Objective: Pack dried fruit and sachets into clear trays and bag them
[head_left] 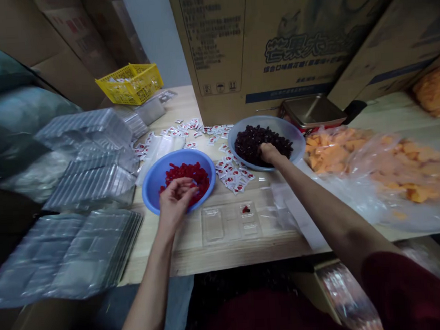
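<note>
My left hand (pixel 177 195) is over the near side of a blue bowl (pixel 149 190) of small red pieces (pixel 185 172). Its fingers and thumb are curled toward each other; anything between them is too small to make out. My right hand (pixel 269 153) reaches into a pale blue bowl (pixel 297 139) of dark, glossy pieces (pixel 258 139). Those fingers are closed, with their tips hidden among the pieces. Between my arms lies a clear plastic tray (pixel 229 223), with a red and a dark piece (pixel 245 209) in its right compartment.
Small printed sachets (pixel 233 174) are scattered between the bowls. Clear trays (pixel 89 181) are stacked at left, below a yellow basket (pixel 131 83). A scale (pixel 314 109) stands behind the right bowl, near bagged orange pieces (pixel 404 159). Large cartons (pixel 219 49) line the back.
</note>
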`<action>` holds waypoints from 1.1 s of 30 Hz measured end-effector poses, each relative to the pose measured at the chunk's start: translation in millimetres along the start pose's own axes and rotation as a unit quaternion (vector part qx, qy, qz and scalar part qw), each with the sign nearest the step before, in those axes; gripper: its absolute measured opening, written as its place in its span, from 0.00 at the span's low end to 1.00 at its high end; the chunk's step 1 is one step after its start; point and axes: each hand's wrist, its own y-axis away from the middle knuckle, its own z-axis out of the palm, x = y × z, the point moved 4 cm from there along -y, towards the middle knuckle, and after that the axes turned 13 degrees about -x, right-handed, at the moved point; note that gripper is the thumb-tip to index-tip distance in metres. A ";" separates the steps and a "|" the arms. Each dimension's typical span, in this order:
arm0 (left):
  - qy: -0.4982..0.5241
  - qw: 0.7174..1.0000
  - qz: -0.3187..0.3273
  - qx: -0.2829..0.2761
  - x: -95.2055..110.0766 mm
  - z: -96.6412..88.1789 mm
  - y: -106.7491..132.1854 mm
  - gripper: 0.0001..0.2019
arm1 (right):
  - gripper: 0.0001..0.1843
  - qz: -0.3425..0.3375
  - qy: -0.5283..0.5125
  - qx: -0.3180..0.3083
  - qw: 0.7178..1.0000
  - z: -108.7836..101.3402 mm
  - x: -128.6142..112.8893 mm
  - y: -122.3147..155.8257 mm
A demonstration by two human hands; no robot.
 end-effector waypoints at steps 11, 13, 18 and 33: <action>-0.311 0.916 0.103 -0.233 -16.7 152.1 53.8 0.07 | 0.04 -0.120 -0.115 0.102 0.981 -28.9 7.2 62.8; -0.335 0.908 0.111 -0.226 -13.5 151.2 54.2 0.09 | 0.05 -0.217 -0.200 0.121 0.948 -19.7 -1.4 112.6; -0.292 0.933 0.124 -0.170 12.6 125.2 57.2 0.12 | 0.07 -0.291 -0.244 0.044 0.924 58.3 -30.7 206.8; -0.509 0.821 -0.127 -0.224 -40.1 -5.8 -74.2 0.22 | 0.11 -0.309 -0.127 0.087 0.938 112.8 -51.3 219.3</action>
